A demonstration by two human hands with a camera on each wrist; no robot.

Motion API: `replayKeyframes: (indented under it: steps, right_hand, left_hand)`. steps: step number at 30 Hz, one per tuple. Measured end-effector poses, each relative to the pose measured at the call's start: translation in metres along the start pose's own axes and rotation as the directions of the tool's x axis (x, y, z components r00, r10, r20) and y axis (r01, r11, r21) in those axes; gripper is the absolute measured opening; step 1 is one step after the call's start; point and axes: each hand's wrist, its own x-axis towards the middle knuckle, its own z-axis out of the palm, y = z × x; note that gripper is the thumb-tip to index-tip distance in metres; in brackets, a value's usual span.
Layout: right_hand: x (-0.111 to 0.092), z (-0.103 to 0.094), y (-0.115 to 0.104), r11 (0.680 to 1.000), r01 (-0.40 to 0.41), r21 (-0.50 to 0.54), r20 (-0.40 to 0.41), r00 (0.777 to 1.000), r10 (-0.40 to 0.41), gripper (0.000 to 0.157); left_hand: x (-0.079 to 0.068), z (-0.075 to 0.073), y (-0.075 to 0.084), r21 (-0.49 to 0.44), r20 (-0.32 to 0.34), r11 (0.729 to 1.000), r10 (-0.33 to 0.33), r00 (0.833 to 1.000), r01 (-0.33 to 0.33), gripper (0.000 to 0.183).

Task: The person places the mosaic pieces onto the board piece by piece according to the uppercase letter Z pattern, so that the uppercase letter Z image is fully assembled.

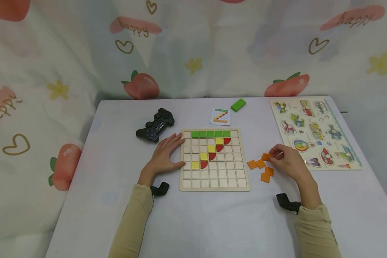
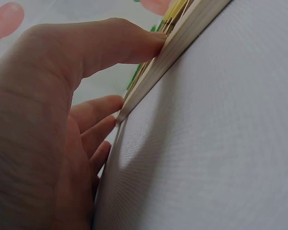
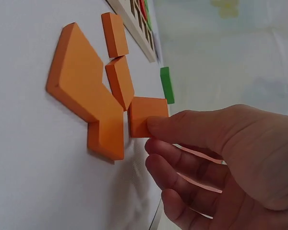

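Observation:
My left hand (image 1: 163, 154) touches the left edge of a wooden grid board (image 1: 215, 189), fingers extended and thumb against the rim (image 2: 156, 69). Green squares (image 1: 210, 134) form a row near the board's top, with yellow squares (image 1: 204, 156) and red quarter-round tiles (image 1: 212, 156) running diagonally below. To the right of the board, my right hand (image 1: 289, 161) pinches an orange square tile (image 3: 143, 110) between thumb and fingers. Several other orange tiles (image 3: 79, 72) lie close by on the table; whether the pinched one still touches the table, I cannot tell.
A small pattern card (image 1: 220, 116) and a green block (image 1: 238, 105) lie behind the board. At the back left is a black game controller (image 1: 156, 125). A picture puzzle board (image 1: 304, 132) lies on the right, partly behind my right hand.

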Motion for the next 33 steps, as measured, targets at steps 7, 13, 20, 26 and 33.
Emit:
replayKeyframes:
  steps: [7, 13, 20, 26, 33]
  right_hand:
    - [-0.002, -0.002, -0.011, 0.995, 0.063, 0.08, -0.042, 0.997, -0.06, 0.014]
    - [0.005, 0.017, -0.035, 0.966, 0.165, 0.199, -0.041, 0.986, -0.16, 0.014]
    - [0.012, 0.061, -0.077, 0.917, 0.272, 0.292, -0.028, 0.961, -0.276, 0.011]
    - [0.007, 0.099, -0.118, 0.886, 0.362, 0.29, 0.019, 0.923, -0.384, 0.009]
    - [0.001, 0.119, -0.14, 0.88, 0.386, 0.278, 0.072, 0.905, -0.42, 0.008]
  left_hand:
    - [0.001, 0.001, 0.0, 0.005, 0.003, 1.0, 0.003, 1.0, -0.003, 0.088]
    - [-0.001, 0.0, 0.001, 0.001, -0.004, 1.0, 0.011, 1.0, -0.011, 0.087]
    - [0.0, -0.001, 0.001, 0.014, 0.01, 1.0, 0.005, 1.0, -0.005, 0.088]
    - [0.0, -0.003, 0.001, 0.008, -0.002, 1.0, 0.012, 1.0, -0.012, 0.087]
    - [0.0, -0.002, 0.002, -0.008, 0.007, 1.0, 0.007, 1.0, -0.007, 0.087]
